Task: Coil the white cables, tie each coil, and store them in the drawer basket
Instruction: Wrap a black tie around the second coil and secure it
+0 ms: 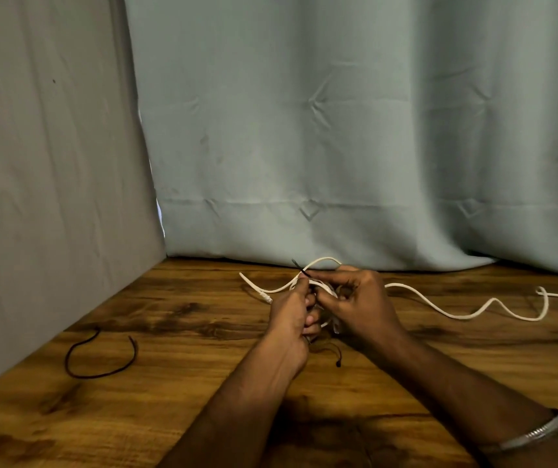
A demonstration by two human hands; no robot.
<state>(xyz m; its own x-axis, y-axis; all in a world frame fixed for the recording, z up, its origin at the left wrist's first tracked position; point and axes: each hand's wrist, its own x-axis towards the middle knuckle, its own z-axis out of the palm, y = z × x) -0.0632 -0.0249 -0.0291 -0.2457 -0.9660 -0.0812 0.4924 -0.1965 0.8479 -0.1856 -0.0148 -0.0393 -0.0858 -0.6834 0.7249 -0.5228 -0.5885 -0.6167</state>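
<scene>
A small white cable coil is held above the wooden table between both hands, mostly hidden by fingers. My left hand pinches a thin black tie whose end sticks up over the coil; another black end hangs below the hands. My right hand grips the coil from the right. One cable end with a plug juts out to the left. A second loose white cable snakes across the table to the right edge of the view.
A spare black tie lies curved on the wooden table at the left. A grey panel closes the left side and a pale curtain hangs behind. No drawer basket is in view.
</scene>
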